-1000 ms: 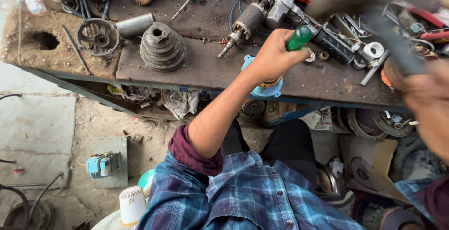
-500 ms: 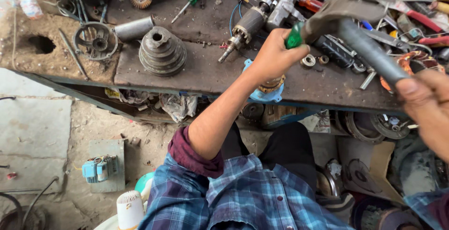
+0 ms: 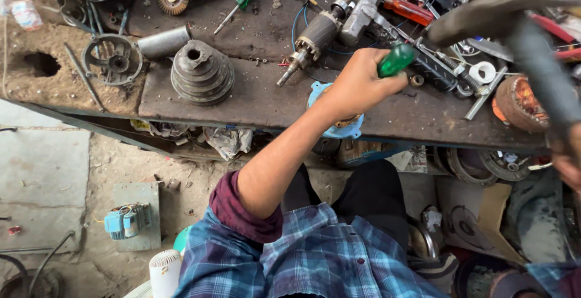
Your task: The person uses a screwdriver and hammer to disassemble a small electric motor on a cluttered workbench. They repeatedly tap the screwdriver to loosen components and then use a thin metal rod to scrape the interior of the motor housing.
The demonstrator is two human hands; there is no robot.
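The round blue metal part sits at the near edge of the dark, greasy workbench, half overhanging the rim and mostly covered by the wrist above it. The left hand is clenched around a green translucent tool handle, which juts out of the fist toward two o'clock; the shaft below the fist is hidden, so the tool's long axis seems to run from that handle down toward seven o'clock into the blue part, though the tip itself cannot be seen. The blue part thus lies directly beneath the grip, at about six o'clock from the knuckles.

At three o'clock, well apart, the right hand shows only at the frame edge, closed on a blurred grey hammer whose head hangs raised over the bench at one o'clock from the fist. The left hand is by far the nearer.

At nine o'clock stands a grey stepped cone pulley; at eleven o'clock lies a motor armature.
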